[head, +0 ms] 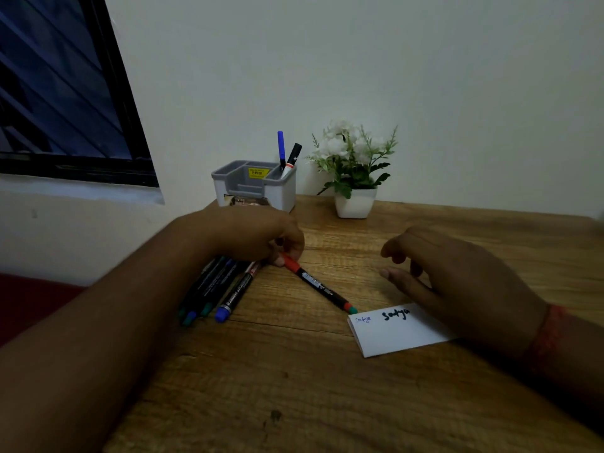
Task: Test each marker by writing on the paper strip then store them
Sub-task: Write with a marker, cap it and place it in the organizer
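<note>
The left hand (pixel 261 237), in the middle of the frame, pinches the red cap end of a red-and-black marker (pixel 318 284) between curled fingertips. That marker lies slanted on the wooden table (pixel 294 387), its far end with a green tip pointing toward the lower right and stopping just beside the upper left corner of the paper strip (pixel 392 335). The right hand (pixel 457 282), at the right of the frame, holds nothing; its fingers are loosely curled and spread, the thumb stretched toward the left, and the heel of the hand covers the right end of the paper strip. The strip is white, folded, and bears 2 written words, a small blue one at its left and a bolder black one beside it.

Under the left wrist lies a bunch of markers (pixel 212 292) side by side, ends toward the lower left; the hand hides their upper ends, so their count is unclear. Behind the left hand, near the wall, stands a grey and white organizer (pixel 281 194) with a yellow price sticker, holding a blue pen (pixel 281 147) and a black-capped marker (pixel 292 158) upright in its right compartment. To its right sits a white pot with white flowers (pixel 354 165). A dark window (pixel 65 93) fills the upper left. The right wrist wears a red thread band (pixel 545 338). Both forearms reach in from the lower corners.
</note>
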`<state>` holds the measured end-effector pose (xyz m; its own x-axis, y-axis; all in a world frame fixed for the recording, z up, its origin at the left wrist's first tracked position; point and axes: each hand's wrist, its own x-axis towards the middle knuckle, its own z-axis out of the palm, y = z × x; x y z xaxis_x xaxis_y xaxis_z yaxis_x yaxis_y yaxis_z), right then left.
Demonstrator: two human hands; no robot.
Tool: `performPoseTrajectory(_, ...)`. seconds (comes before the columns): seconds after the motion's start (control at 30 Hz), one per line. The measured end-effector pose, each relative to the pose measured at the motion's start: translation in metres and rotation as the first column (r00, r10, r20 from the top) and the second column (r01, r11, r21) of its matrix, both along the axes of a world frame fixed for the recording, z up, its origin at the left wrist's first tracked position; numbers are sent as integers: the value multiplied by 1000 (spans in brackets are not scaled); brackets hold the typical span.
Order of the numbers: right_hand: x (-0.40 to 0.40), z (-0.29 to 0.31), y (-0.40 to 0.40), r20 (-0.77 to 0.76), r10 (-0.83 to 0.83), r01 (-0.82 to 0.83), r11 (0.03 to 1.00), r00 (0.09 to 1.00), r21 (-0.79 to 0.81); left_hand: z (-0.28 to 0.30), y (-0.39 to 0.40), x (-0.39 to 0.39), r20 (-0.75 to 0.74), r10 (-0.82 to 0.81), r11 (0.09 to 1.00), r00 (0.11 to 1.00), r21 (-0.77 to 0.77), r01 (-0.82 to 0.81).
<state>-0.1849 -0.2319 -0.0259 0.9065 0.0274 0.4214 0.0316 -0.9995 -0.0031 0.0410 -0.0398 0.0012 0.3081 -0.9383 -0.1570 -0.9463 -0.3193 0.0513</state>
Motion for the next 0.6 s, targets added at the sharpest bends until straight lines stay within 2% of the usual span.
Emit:
performPoseTrajectory(0.17, -2, -1, -4, 20, -9, 8, 999, 1000, 36, 6, 5, -1, -90, 17, 990, 996, -135, -29)
performPoseTrajectory(0.4, 3, -6, -12, 17, -19, 16, 992, 1000, 122, 13, 14, -2, -123, 20, 949, 992, -309, -57)
performPoseTrajectory(0.5, 4, -7, -11, 15, 27, -31, 959, 1000, 280, 12, 5, -19, -186, 4, 914, 983, -399, -79)
performPoseTrajectory(0.6, -1, -3, -3, 84, 95, -126, 814, 992, 568, 5, -11, -46, -201, -42, 905, 979, -423, -48)
